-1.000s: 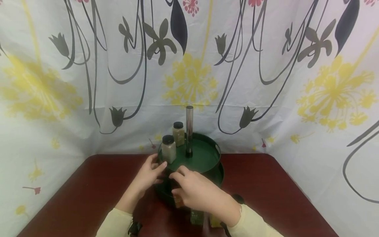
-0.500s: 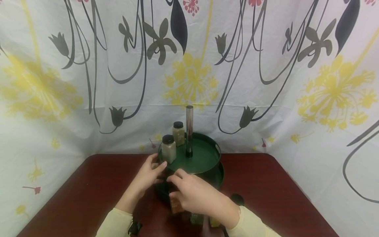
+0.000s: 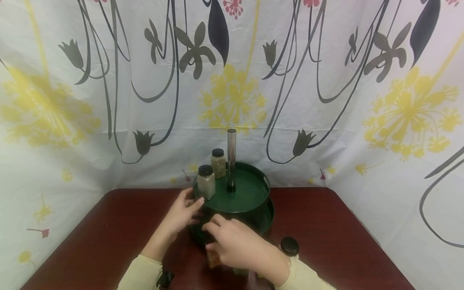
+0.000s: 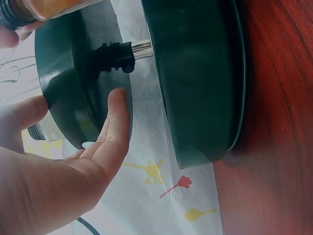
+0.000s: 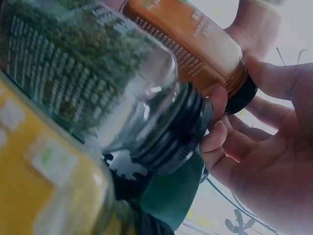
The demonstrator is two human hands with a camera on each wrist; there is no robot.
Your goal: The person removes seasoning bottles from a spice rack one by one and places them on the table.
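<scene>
A green two-tier turntable (image 3: 262, 217) with a metal centre pole (image 3: 231, 157) stands at the back of the red table. Two pale spice jars (image 3: 206, 183) stand on its upper tier (image 4: 73, 73). My left hand (image 3: 183, 215) rests with straight fingers (image 4: 117, 115) against that tier's left rim and underside. Just in front of the lower tier (image 4: 195, 78), my right hand (image 3: 235, 245) grips an orange spice jar (image 3: 213, 259), fingers around its black lid (image 5: 243, 94). Most of this jar is hidden by the hand in the head view.
A green-herb jar (image 5: 93, 83) and a yellow jar (image 5: 39, 191) stand on the table under my right wrist. A black-lidded jar (image 3: 289, 246) stands to the right of that hand. A flowered curtain (image 3: 326, 100) closes in the table on three sides.
My right hand has drawn the orange jar slightly toward me and to the left, which uncovers the black-lidded jar on the right. The left hand has stayed on the upper tier.
</scene>
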